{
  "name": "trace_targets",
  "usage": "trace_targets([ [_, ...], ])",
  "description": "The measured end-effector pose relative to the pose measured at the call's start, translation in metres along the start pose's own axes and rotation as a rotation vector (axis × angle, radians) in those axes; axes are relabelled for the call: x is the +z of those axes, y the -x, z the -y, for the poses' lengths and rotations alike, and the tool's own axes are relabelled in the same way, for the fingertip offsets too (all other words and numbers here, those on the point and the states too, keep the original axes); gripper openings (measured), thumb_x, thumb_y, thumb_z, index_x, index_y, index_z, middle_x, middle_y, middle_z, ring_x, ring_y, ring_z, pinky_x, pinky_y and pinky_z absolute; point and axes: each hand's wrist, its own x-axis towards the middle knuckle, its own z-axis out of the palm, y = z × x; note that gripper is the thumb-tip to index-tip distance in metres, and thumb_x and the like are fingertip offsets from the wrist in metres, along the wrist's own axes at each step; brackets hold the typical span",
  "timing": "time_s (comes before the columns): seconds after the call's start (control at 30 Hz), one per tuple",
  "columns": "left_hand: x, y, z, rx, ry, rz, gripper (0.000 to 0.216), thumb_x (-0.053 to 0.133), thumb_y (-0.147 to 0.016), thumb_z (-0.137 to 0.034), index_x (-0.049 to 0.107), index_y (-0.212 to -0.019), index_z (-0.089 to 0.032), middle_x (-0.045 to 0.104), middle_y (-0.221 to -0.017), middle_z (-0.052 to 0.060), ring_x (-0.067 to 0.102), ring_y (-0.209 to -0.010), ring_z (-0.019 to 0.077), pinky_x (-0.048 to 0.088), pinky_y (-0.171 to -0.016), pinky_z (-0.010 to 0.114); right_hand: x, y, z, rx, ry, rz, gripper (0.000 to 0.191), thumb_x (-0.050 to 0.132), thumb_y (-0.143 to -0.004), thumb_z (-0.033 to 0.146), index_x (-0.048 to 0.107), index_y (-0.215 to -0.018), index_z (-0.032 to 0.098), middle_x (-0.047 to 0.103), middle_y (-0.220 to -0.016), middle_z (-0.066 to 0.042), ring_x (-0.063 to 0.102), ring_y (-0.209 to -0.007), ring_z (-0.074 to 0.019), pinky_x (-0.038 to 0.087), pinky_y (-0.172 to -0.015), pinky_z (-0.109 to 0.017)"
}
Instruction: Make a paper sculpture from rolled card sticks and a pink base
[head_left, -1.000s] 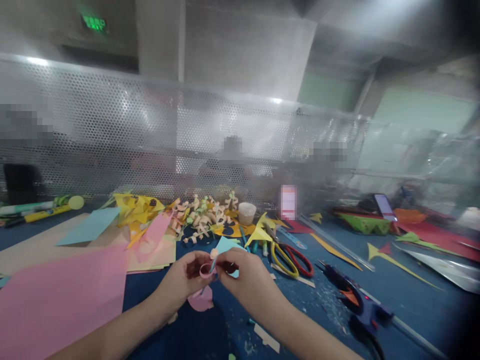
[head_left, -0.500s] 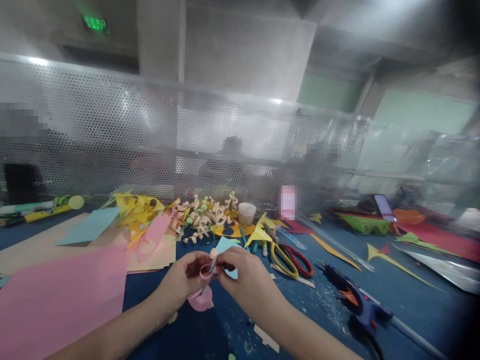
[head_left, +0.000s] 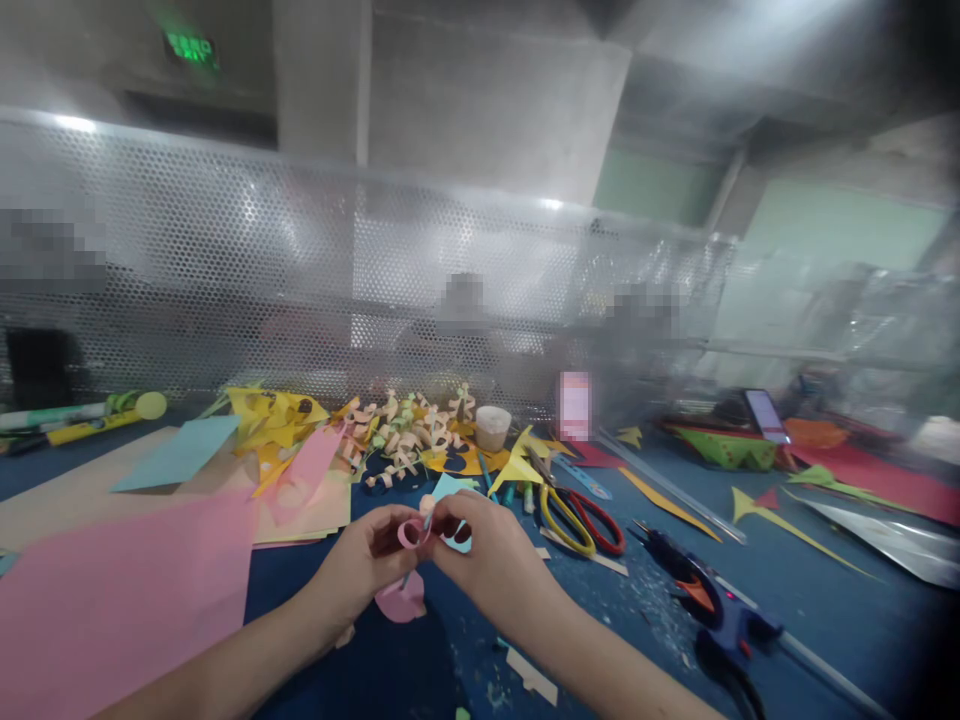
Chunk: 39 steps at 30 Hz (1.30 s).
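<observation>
My left hand [head_left: 371, 550] and my right hand [head_left: 472, 540] meet above the blue table, fingertips pinched close together. Between them is a curled pink paper strip [head_left: 409, 534], looped into a ring beside a thin greyish stem [head_left: 427, 518]. A small peach-coloured tip [head_left: 427, 503] shows at the stem's top. Below the hands, a pink paper piece [head_left: 401, 599] hangs or rests around the stem's lower end; I cannot tell which. Blue paper [head_left: 456, 488] lies just behind my right fingers. Fingers hide part of the strip and stem.
At the left lie pink paper [head_left: 135, 590] and peach sheets [head_left: 75, 490]. Curled paper scraps [head_left: 409, 430] and a white cup [head_left: 493, 428] stand behind. Scissors [head_left: 566, 520] and a blue glue gun [head_left: 712, 590] lie right. A perforated screen [head_left: 300, 280] runs along the back.
The fingers of my right hand have shifted slightly left against the pink strip, and its loop is now turned more toward me. Both forearms stay nearly in place.
</observation>
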Motion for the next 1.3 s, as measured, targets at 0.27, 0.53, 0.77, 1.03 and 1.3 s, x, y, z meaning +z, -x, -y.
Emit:
trace_targets([
  [0.27,-0.001,0.001,0.003,-0.007,-0.022,-0.002,0.031,0.075,-0.053,-0.036,0.058,-0.069,-0.016,0.056,-0.065,-0.003,0.051,-0.062,0.0122,0.038,-0.057,0.021,-0.001,0.0,-0.001,0.012,0.005,0.024,0.014,0.057,-0.065,0.004,0.06,-0.068,0.018,0.056,-0.067,0.001,0.051,-0.065,-0.0122,0.038,-0.059,-0.021],
  [0.53,0.002,0.002,0.0,0.001,-0.032,-0.002,0.031,0.075,-0.052,-0.036,0.058,-0.068,-0.016,0.056,-0.065,-0.003,0.05,-0.063,0.0119,0.038,-0.057,0.021,-0.008,-0.001,0.004,0.012,0.048,0.058,0.02,0.052,-0.065,0.001,0.061,-0.068,0.019,0.055,-0.066,0.001,0.051,-0.063,-0.0127,0.038,-0.059,-0.022],
  [0.77,0.002,0.004,-0.001,0.018,-0.051,0.023,0.032,0.073,-0.056,-0.038,0.058,-0.072,-0.015,0.056,-0.066,-0.002,0.047,-0.058,0.0101,0.036,-0.051,0.019,-0.01,0.0,0.006,0.008,0.065,0.045,0.019,0.052,-0.065,0.002,0.06,-0.067,0.019,0.058,-0.069,0.0,0.053,-0.068,-0.0137,0.039,-0.062,-0.023],
  [1.03,-0.003,0.002,0.007,0.03,-0.035,0.043,0.029,0.071,-0.059,-0.036,0.06,-0.076,-0.016,0.058,-0.069,-0.001,0.051,-0.062,0.0119,0.037,-0.054,0.019,-0.004,0.003,0.003,0.044,-0.006,0.059,0.016,0.049,-0.066,0.005,0.057,-0.07,0.019,0.06,-0.065,0.001,0.055,-0.063,-0.013,0.039,-0.059,-0.021],
  [1.3,-0.003,0.006,0.003,0.138,-0.052,0.09,0.029,0.066,-0.066,-0.038,0.06,-0.086,-0.018,0.062,-0.083,0.003,0.055,-0.08,0.0179,0.043,-0.069,0.025,-0.009,0.002,0.004,0.017,0.04,0.022,0.015,0.049,-0.069,0.008,0.058,-0.07,0.02,0.059,-0.066,0.001,0.053,-0.064,-0.0138,0.038,-0.058,-0.022],
])
